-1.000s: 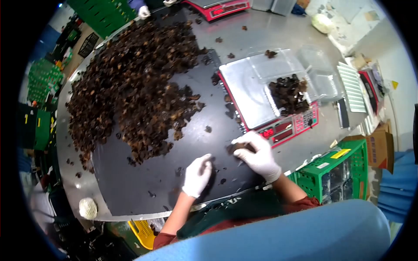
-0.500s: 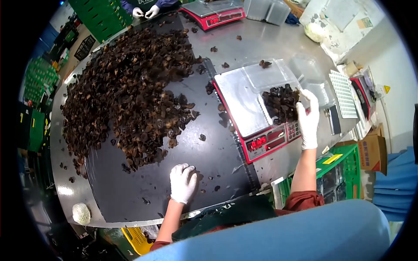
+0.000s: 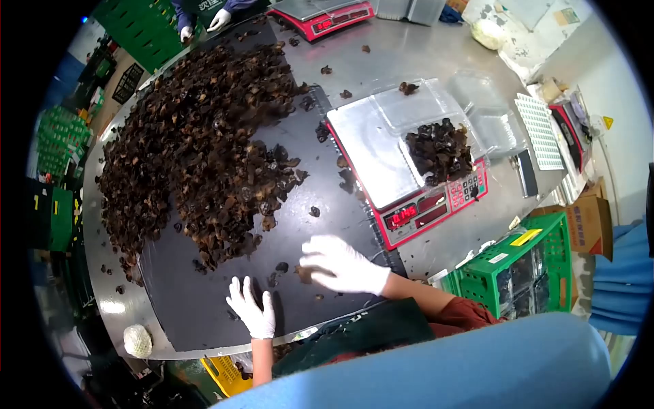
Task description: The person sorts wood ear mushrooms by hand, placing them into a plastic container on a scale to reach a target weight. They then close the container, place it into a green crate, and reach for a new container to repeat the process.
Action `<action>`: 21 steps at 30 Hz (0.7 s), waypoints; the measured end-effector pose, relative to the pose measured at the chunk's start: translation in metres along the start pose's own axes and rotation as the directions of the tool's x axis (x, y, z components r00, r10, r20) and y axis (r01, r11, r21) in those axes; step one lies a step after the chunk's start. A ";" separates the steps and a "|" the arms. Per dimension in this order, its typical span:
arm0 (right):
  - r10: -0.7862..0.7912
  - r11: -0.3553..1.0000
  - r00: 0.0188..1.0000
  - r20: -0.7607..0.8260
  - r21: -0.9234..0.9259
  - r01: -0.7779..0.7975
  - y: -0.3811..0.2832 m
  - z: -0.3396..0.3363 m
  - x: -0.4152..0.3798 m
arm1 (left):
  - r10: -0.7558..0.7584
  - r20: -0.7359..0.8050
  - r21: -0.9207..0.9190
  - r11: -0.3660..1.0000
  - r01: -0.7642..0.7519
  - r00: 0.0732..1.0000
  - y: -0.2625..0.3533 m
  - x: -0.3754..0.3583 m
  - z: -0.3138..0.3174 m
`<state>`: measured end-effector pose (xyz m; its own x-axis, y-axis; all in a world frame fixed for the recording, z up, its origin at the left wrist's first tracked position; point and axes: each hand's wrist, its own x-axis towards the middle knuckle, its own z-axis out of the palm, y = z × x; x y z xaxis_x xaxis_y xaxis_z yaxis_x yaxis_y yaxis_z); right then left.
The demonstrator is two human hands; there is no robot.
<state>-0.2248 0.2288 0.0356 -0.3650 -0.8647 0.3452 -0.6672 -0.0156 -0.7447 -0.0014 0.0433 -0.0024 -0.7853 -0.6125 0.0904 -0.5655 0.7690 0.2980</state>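
Note:
My left hand (image 3: 252, 310), in a white glove, hovers over the dark mat (image 3: 197, 313) near its front edge with fingers spread and nothing in them. To its right, my gloved right hand (image 3: 349, 267) reaches across the mat, fingers apart. A few loose pieces of dried black fungus (image 3: 304, 274) lie by its fingertips. A big heap of black fungus (image 3: 211, 150) covers the mat's far left part. On the red scale (image 3: 368, 160) sits a clear plastic tray filled with black fungus (image 3: 439, 151). Red digits glow on the scale's display.
Clear plastic trays (image 3: 487, 112) stand right of the scale. Beyond is a second red scale (image 3: 323, 19), near a co-worker's gloved hands (image 3: 219, 19). A green crate (image 3: 487, 273) with packed boxes stands at the right table edge. A white foam net (image 3: 137, 341) lies front left.
My right hand has left the tray on the scale and come down left over the mat. My left hand has shifted left and its fingers have spread. The co-worker's hands have moved apart.

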 end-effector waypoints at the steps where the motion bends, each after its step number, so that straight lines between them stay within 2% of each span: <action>1: 0.040 0.989 0.998 -0.047 -0.142 -0.047 0.012 0.010 0.004 | -0.059 -0.021 0.042 0.997 0.059 0.998 -0.006 -0.006 0.001; 3: 0.185 0.890 0.971 -0.155 -0.392 -0.232 0.032 0.024 0.016 | -0.170 0.001 0.099 0.981 0.169 0.985 -0.013 -0.015 0.001; 5: 0.266 0.841 0.948 -0.174 -0.439 -0.316 0.050 0.044 0.020 | -0.250 -0.002 0.128 0.960 0.249 0.968 -0.022 -0.022 0.011; 6: 0.220 0.861 0.968 -0.117 -0.444 -0.249 0.044 0.052 0.020 | -0.212 0.000 0.153 0.966 0.210 0.977 -0.022 -0.022 0.013; 7: 0.208 0.904 0.978 0.013 -0.384 -0.187 0.035 0.061 0.019 | -0.178 -0.015 0.144 0.973 0.179 0.984 -0.020 -0.022 0.015; 9: 0.116 0.965 0.973 0.202 -0.254 -0.062 0.008 0.087 0.013 | -0.095 -0.055 -0.006 0.996 0.094 0.994 -0.015 -0.018 0.017; 11: -0.053 0.994 0.953 0.299 -0.075 0.079 -0.014 0.107 0.003 | 0.012 -0.097 -0.114 0.993 -0.023 0.995 -0.003 -0.013 0.018; 12: -0.118 0.993 0.962 0.244 0.035 0.113 -0.022 0.113 0.000 | 0.025 -0.078 -0.196 0.980 -0.040 0.997 -0.002 -0.011 0.022; 13: -0.077 0.978 0.977 0.199 0.206 0.035 -0.024 0.112 -0.002 | 0.041 -0.059 -0.276 0.960 -0.056 0.997 -0.002 -0.010 0.025; 15: -0.089 0.978 0.980 0.178 0.201 0.052 -0.019 0.089 0.015 | 0.025 -0.096 -0.388 0.920 -0.060 0.995 0.007 -0.009 0.024; 16: -0.090 0.984 0.996 -0.025 0.153 0.093 -0.012 0.080 0.021 | 0.095 -0.146 -0.367 0.919 -0.143 0.985 0.012 -0.006 0.021; 17: -0.112 0.986 0.988 -0.102 0.116 0.124 -0.007 0.061 0.037 | 0.073 -0.113 -0.444 0.888 -0.116 0.991 0.019 -0.005 0.018; 18: 0.015 0.990 0.995 -0.095 0.144 -0.001 0.003 0.048 0.049 | 0.135 -0.082 -0.419 0.894 -0.157 0.987 0.024 -0.005 0.017; 19: -0.018 0.999 0.955 -0.296 -0.036 0.008 0.030 0.056 0.053 | 0.198 -0.047 -0.398 0.895 -0.201 0.979 0.029 -0.004 0.017; 20: 0.007 0.998 0.943 -0.332 -0.053 -0.026 0.042 0.042 0.068 | 0.282 -0.005 -0.459 0.852 -0.253 0.959 0.035 -0.001 0.014; 21: -0.015 0.987 0.922 -0.388 -0.155 -0.049 0.064 0.038 0.079 | 0.369 0.031 -0.522 0.799 -0.300 0.929 0.041 0.001 0.012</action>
<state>-0.2718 0.1406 -0.0064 -0.5781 -0.6018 0.5509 -0.7411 0.1047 -0.6632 -0.0285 0.0758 -0.0015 -0.9459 -0.2796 0.1648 -0.0846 0.7025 0.7066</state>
